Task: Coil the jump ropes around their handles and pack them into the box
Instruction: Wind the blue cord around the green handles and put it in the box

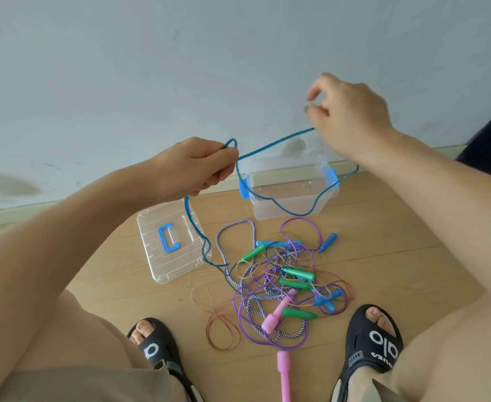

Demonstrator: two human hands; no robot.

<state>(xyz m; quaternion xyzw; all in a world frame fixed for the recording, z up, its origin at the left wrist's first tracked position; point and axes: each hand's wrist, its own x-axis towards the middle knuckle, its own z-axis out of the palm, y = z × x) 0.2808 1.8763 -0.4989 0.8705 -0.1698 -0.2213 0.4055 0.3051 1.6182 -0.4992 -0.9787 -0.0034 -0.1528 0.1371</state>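
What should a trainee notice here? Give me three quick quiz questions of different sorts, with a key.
1. True or false: the clear box already holds a coiled rope.
2. Which rope do both the left hand and the right hand hold? A purple, B blue rope, C striped.
3. Fill in: the clear lid lies on the floor to the ____ of the box, as the camera sees it.

Key: 1 false; 2 B; 3 left.
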